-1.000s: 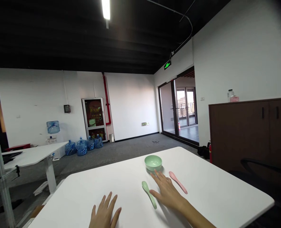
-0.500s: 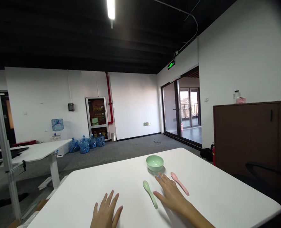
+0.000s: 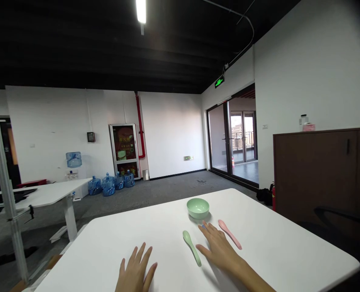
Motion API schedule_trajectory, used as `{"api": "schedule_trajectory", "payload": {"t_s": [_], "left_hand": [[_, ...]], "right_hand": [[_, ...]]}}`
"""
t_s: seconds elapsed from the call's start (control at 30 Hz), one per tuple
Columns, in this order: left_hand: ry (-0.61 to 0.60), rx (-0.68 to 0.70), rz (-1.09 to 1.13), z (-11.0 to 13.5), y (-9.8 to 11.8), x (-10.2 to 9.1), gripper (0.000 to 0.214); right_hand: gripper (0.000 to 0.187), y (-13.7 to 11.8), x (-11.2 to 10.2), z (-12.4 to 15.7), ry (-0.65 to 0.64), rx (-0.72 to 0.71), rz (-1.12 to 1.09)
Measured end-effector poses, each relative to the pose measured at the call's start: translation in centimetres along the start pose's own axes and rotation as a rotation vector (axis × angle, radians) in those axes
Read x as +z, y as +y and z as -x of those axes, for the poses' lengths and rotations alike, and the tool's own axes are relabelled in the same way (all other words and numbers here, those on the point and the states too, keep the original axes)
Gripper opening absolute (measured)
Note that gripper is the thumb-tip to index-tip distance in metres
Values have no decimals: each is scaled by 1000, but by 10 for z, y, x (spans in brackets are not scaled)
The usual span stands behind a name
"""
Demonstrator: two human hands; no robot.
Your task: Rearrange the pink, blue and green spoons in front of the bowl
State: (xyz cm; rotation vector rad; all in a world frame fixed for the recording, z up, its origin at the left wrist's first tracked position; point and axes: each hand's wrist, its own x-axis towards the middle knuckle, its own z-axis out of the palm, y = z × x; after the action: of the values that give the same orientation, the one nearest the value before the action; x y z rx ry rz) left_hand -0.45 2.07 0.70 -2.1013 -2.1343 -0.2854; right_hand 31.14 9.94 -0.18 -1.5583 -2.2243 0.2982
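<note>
On the white table (image 3: 106, 239) a green bowl (image 3: 198, 208) stands upright toward the far edge. My right hand (image 3: 218, 245) is open, fingers stretched out just short of the bowl, and holds nothing. A small blue thing, mostly hidden, shows by its fingertips; I cannot make out what it is. Left of that hand lies a green spoon (image 3: 192, 248), its bowl end pointing away from me. A pink spoon (image 3: 230, 234) lies to the right. My left hand (image 3: 135, 269) is open with spread fingers, apart from the spoons, at the near side of the table.
A brown cabinet (image 3: 313, 174) stands to the right, a dark chair armrest (image 3: 344, 217) before it. Another white table (image 3: 58, 190) with a metal post (image 3: 3, 174) is at the left. Several blue water bottles (image 3: 108, 185) stand on the floor beyond.
</note>
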Motion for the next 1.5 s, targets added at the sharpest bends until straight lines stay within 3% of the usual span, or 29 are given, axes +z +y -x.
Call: {"api": "schedule_trajectory", "payload": {"t_s": [0.2, 0.87, 1.1, 1.27, 1.4, 1.5], "left_hand": [[57, 24, 28, -1, -4, 7, 53], [50, 13, 28, 1, -6, 7, 53], [41, 18, 13, 0, -5, 6, 53], [9, 11, 1, 2, -3, 2, 54], [-3, 8, 9, 4, -2, 0, 54], [-13, 5, 5, 5, -1, -1, 54]], "right_hand": [[76, -2, -2, 2, -5, 1, -1], [77, 0, 4, 1, -21, -7, -31], [66, 4, -4, -7, 102, -22, -31], [49, 27, -20, -22, 228, 60, 65], [38, 61, -23, -30, 225, 180, 208], [44, 83, -20, -31, 204, 266, 269]]}}
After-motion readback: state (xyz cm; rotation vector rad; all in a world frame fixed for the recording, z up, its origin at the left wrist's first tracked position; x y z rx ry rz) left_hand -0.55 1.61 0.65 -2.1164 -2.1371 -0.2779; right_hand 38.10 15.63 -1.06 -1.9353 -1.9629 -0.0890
